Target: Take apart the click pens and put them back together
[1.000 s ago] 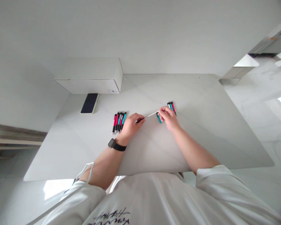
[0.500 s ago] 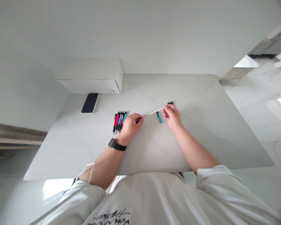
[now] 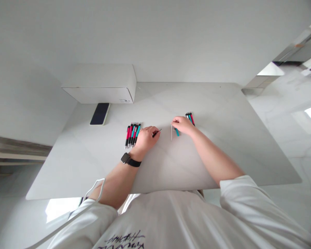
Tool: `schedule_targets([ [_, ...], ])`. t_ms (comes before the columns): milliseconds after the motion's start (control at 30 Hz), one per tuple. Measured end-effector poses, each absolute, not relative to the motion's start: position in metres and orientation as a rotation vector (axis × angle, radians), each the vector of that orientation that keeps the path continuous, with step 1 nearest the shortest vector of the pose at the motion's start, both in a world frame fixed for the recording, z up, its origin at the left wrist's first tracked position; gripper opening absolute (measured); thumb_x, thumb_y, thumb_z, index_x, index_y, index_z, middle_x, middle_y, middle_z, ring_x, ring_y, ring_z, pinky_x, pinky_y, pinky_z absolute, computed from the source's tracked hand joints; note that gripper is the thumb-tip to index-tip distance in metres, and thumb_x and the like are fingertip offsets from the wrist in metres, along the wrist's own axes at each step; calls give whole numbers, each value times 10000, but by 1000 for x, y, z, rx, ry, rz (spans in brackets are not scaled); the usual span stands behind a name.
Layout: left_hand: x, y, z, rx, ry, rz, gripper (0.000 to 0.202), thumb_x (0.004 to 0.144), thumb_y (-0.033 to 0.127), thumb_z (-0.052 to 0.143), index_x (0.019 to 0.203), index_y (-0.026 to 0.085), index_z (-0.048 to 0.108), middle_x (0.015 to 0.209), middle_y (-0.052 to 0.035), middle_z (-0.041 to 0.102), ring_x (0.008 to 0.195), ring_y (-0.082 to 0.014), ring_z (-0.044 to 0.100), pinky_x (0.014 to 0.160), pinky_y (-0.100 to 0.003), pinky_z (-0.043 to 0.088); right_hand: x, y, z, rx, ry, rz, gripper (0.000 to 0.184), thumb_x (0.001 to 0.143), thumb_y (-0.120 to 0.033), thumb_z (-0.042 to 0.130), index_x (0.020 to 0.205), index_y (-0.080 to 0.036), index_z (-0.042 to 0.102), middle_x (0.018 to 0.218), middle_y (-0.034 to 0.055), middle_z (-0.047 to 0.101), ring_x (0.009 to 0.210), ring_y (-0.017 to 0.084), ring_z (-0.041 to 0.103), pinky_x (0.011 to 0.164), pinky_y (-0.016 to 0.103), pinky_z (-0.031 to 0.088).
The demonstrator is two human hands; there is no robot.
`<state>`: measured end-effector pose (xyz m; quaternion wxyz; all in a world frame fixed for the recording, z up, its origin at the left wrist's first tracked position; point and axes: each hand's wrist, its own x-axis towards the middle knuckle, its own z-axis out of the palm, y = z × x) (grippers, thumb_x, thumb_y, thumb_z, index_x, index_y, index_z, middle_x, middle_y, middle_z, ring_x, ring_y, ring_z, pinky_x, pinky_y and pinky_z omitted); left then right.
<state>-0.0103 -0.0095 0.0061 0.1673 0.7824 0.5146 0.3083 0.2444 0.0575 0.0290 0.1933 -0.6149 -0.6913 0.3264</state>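
Note:
My left hand [image 3: 145,137] is closed round a black pen part [image 3: 157,132] whose tip sticks out to the right. My right hand [image 3: 181,125] rests on the white table [image 3: 223,145] with its fingers pinched at the top of a thin white refill [image 3: 171,133] that lies upright on the table. A teal pen barrel [image 3: 176,131] lies right beside that refill, under my right fingers. Several red and teal pens [image 3: 132,133] lie in a row just left of my left hand. A few more pens [image 3: 190,117] lie behind my right hand.
A dark phone [image 3: 100,113] lies at the table's back left. Behind it a white box [image 3: 101,84] stands against the wall. The table's right edge drops off to a glossy floor [image 3: 287,114].
My right hand pulled the white refill out of the part in my left hand, then swung left and down, laying the refill on the table by the teal barrel.

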Motion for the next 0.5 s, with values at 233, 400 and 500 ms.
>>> schedule_targets([
  [233,0,-12,7,2264,1541,815,80,954,273,648,944,238,719,898,-66,736,848,-241,668,791,-365,460,227,78,27,-1866,-2070,668,151,866,-333,642,816,-249,757,839,61,774,780,223,658,678,304,424],
  [400,6,-12,5,2276,1621,811,84,960,283,656,944,243,728,893,-74,740,856,-253,675,795,-376,460,236,64,31,-1824,-2035,626,167,896,-367,641,850,-249,749,864,59,776,794,224,664,677,306,420],
  [500,8,-10,5,2292,1636,794,96,965,299,655,942,241,728,902,-80,743,861,-256,677,806,-380,460,248,49,31,-1786,-2003,640,156,905,-370,643,854,-255,734,828,29,766,753,201,656,666,295,413],
])
